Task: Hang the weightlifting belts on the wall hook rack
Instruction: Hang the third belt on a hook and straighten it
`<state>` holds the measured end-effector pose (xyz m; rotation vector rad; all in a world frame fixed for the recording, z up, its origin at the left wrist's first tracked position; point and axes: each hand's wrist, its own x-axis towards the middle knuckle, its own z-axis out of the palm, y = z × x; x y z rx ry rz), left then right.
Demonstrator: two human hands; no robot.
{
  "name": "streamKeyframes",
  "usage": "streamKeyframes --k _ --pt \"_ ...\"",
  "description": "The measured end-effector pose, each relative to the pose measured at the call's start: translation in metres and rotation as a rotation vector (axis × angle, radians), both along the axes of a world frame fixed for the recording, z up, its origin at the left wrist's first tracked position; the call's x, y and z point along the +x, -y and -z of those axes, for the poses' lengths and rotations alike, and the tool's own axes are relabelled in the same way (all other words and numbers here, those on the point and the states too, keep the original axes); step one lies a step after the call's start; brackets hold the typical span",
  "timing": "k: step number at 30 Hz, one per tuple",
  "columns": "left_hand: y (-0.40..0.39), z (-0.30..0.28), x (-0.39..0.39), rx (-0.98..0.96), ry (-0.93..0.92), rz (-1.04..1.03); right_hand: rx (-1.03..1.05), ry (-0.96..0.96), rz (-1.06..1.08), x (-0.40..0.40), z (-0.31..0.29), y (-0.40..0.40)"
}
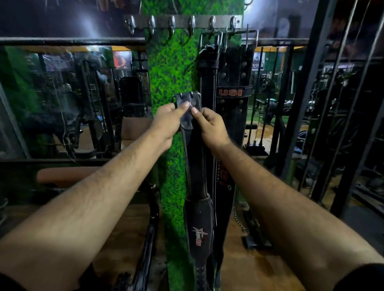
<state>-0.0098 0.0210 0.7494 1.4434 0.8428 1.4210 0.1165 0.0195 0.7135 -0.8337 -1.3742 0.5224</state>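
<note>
I hold a black leather weightlifting belt (197, 175) by its buckle end in front of a green grass-patterned pillar (168, 76). My left hand (165, 121) grips the buckle end from the left with the thumb on top. My right hand (210, 126) pinches it from the right. The belt hangs straight down below my hands, its padded part bearing a star logo. A metal hook rack (182, 23) with several hooks is fixed high on the pillar. Two other black belts (233, 85) hang from its right-hand hooks; the left hooks are bare.
A black horizontal rail (65, 39) crosses behind the pillar with a mirror below it reflecting gym machines. Black machine frames and cables (323, 108) stand at the right. A brown padded bench (72, 174) lies low on the left. The floor is brown.
</note>
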Motion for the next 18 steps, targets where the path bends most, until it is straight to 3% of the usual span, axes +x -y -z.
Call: streamKeyframes --k 10,18 --pt "0.009 0.007 0.008 0.039 0.233 0.012 -0.165 -0.075 -0.222 -0.012 0.076 0.013" --pt "0.008 0.003 -0.005 0.033 0.329 0.02 -0.389 0.143 -0.241 -0.008 0.117 0.016"
